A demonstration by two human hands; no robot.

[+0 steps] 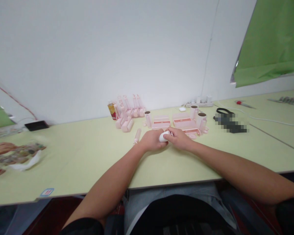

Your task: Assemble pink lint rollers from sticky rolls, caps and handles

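Currently, I judge two-handed handling in progress: left hand and right hand grasp a smooth, rounded white object between their fingers; the next move requires steady support.

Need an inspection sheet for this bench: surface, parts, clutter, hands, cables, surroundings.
Surface: pale yellow-green table, seam at right.
Job's things: white object in both hands, type unclear; pink trays and upright pink tubes beyond the right hand; one pink tube lying beside the left hand.
Clutter: yellow-red carton near the wall; black item at right, partly pixelated.
Hands: both closed on the white object.
Cables: white cable across the right side; power strip by the wall.
Surroundings: another person's hand at far left; green curtain upper right.
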